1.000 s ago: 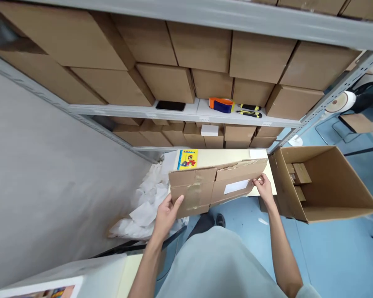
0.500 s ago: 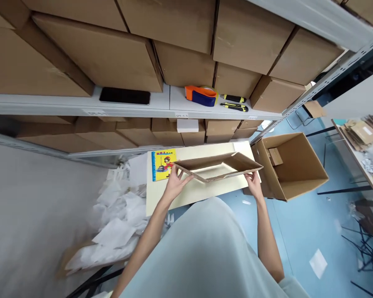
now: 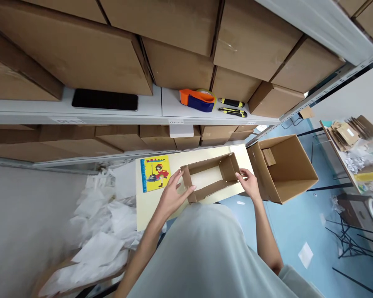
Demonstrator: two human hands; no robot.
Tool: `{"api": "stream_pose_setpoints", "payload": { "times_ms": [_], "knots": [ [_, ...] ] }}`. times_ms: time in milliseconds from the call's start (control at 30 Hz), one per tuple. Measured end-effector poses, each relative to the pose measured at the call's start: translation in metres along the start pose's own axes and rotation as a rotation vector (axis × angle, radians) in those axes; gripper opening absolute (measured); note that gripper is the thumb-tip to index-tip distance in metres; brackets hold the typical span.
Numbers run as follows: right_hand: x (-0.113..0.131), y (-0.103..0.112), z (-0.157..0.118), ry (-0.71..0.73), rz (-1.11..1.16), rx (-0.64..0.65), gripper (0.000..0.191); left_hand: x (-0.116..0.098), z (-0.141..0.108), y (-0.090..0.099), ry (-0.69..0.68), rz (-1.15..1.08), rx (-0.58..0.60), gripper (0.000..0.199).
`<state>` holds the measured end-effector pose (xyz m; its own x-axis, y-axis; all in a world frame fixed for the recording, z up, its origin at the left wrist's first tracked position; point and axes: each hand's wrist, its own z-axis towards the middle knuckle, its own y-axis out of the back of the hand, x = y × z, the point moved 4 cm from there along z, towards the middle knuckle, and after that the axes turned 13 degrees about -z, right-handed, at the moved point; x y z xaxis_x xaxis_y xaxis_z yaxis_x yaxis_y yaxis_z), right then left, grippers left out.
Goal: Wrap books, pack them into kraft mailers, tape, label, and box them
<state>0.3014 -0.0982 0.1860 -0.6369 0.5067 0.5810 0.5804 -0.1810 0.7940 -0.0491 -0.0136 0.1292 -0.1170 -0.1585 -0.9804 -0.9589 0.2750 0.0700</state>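
Observation:
Between my two hands is a small cardboard box (image 3: 207,193), opened into a rectangular frame. Its inside shows the pale tabletop (image 3: 155,207), so no bottom is folded across. My left hand (image 3: 173,195) grips the box's left end, with the thumb along the near corner and the fingers behind. At the right end, my right hand (image 3: 248,183) has its thumb over the wall's edge and its other fingers outside. A yellow picture book (image 3: 156,173) with a blue strip lies flat on the table, left of the box.
A large open carton (image 3: 294,165) stands right of the table, holding a smaller cardboard piece. On the shelf ahead (image 3: 155,108) lie a black phone (image 3: 105,99), an orange and blue tape dispenser (image 3: 198,100) and yellow-black cutters (image 3: 232,107). White paper (image 3: 112,223) is heaped at left.
The cardboard has gone from a flattened, slanted shape to a squared rectangular frame, and its opening now faces me. Both hands have shifted their hold at its ends.

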Motion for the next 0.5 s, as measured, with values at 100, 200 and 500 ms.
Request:
{"api": "stream_pose_setpoints", "payload": {
  "times_ms": [100,200,500],
  "knots": [
    [0.019,0.010,0.021,0.150,-0.235,0.029,0.034,-0.019,-0.014,-0.006,-0.019,0.256,-0.030,0.077],
    [0.029,0.010,0.033,0.310,-0.360,0.028,0.031,-0.030,-0.022,-0.017,-0.053,0.406,-0.136,0.057],
    [0.036,-0.007,0.040,0.488,-0.303,0.040,0.044,-0.061,0.003,-0.051,-0.180,0.520,-0.284,0.043]
  ]
}}
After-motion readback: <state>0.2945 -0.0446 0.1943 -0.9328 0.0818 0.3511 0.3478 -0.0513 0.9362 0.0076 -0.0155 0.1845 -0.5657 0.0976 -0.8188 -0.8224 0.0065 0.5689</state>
